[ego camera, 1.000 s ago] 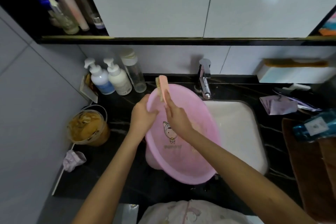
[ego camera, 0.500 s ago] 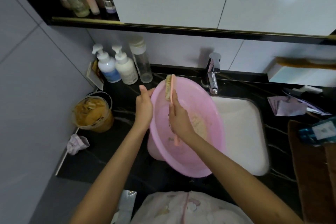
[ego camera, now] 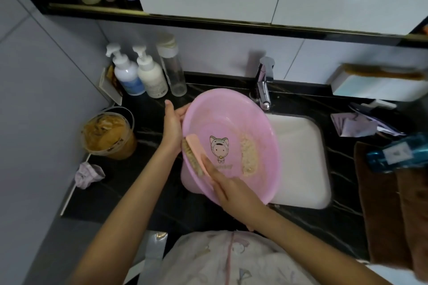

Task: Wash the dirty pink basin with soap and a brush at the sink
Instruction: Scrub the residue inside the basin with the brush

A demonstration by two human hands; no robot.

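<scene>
Down from the far rim, the brush [ego camera: 194, 157], gripped in the right hand [ego camera: 234, 190], scrubs the basin [ego camera: 243, 120] tilted over the sink [ego camera: 301, 157] edge; a hard stroke could wrench it from the left hand [ego camera: 172, 127] clutching its rim.

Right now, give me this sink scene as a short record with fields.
basin: pink, tilted, partly over the white sink
left hand: grips the basin's left rim
right hand: holds the brush by its handle
brush position: bristles against the basin's inner left wall
dirt: beige patch on the inner right side
</scene>
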